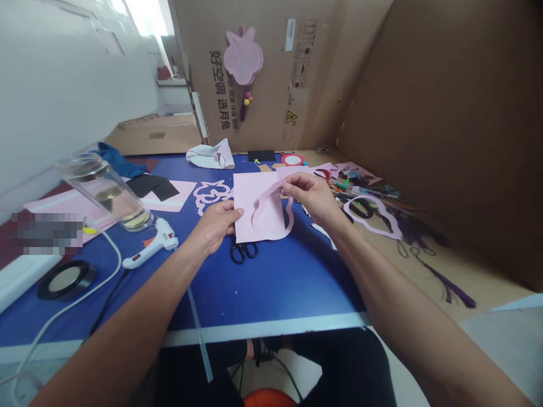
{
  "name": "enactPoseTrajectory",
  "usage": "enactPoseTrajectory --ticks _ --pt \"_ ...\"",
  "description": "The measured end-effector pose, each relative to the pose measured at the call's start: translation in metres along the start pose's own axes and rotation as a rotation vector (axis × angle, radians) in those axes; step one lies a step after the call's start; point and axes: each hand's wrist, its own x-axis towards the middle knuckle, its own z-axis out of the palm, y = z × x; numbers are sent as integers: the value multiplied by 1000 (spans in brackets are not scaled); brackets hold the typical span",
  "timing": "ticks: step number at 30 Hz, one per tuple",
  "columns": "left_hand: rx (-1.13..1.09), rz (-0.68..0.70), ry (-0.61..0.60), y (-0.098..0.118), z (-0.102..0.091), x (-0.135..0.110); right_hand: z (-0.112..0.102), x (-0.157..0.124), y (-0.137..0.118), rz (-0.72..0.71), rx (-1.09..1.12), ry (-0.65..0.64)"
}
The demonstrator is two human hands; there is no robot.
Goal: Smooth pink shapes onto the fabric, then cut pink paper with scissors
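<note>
One left hand (221, 221) and one right hand (309, 195) are holding one pink sheet (249, 195) and one curved pink strip (270, 196). One white glue gun (155, 245), one tape roll (88, 275), one pair of scissors (243, 250) and one clear stick (199, 336) are lying nearby; one glass jar (116, 198) is standing. One pink pendant (244, 59) is hanging. Scraps (348, 169) on the right are overlapping too closely for counting.

Pink sheet (246, 193), blue tabletop (280, 294), black scissor handles (245, 252), white glue gun (151, 246)
</note>
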Motion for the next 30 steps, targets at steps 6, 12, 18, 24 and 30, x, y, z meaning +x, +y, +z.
enactPoseTrajectory --ticks 6,12,18,24,30 --pt "4 43 -3 -3 -4 5 -2 2 0 22 1 8" --pt "-11 61 8 0 -7 6 -3 1 -6 37 33 7" --pt "-41 78 22 1 -10 8 -11 2 -9 92 3 -5" --pt "-49 105 70 6 -12 7 -31 5 -7 211 -24 -84" --pt "-83 118 106 11 -13 5 -33 5 8 306 -153 -263"
